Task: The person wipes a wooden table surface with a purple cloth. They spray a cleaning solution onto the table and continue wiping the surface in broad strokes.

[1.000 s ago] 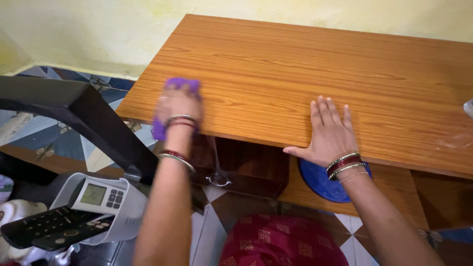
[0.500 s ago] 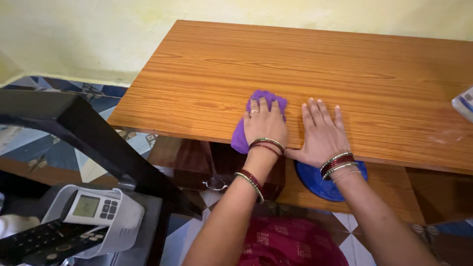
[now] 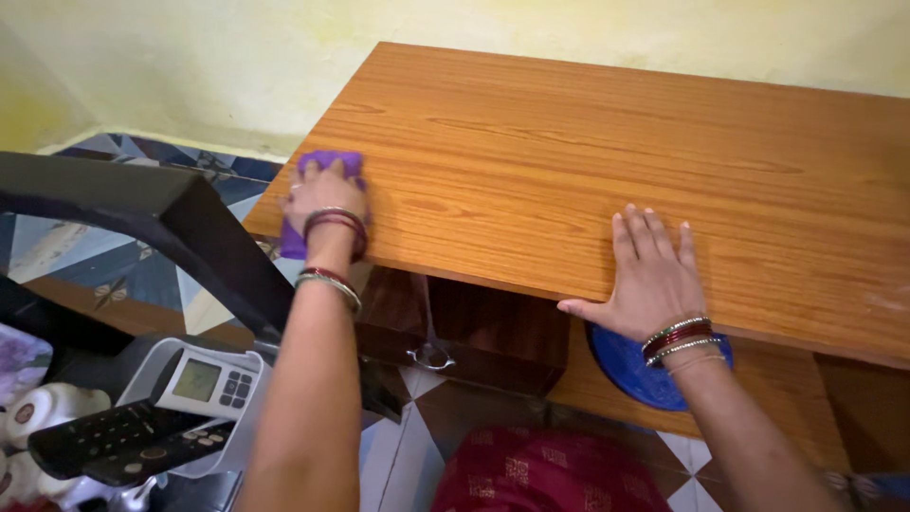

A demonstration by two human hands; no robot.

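1. A crumpled purple cleaning cloth [image 3: 318, 204] is pressed on the near-left corner of the orange wood-grain laminate tabletop [image 3: 607, 152], partly overhanging the left edge.
2. The cloth is covered by the left hand [image 3: 325, 197], fingers curled down on it; bangles are worn at the wrist.
3. The right hand [image 3: 652, 275] is laid flat and open on the front edge, fingers spread, nothing gripped, well apart from the cloth.
4. A round blue plastic lid [image 3: 654, 365] is seen on the lower shelf, just under the right wrist.
5. A dark brown drawer with a metal ring handle [image 3: 431, 356] is located below the tabletop, between the hands.
6. A white electronic device with a small display [image 3: 204, 384] is seen at lower left.
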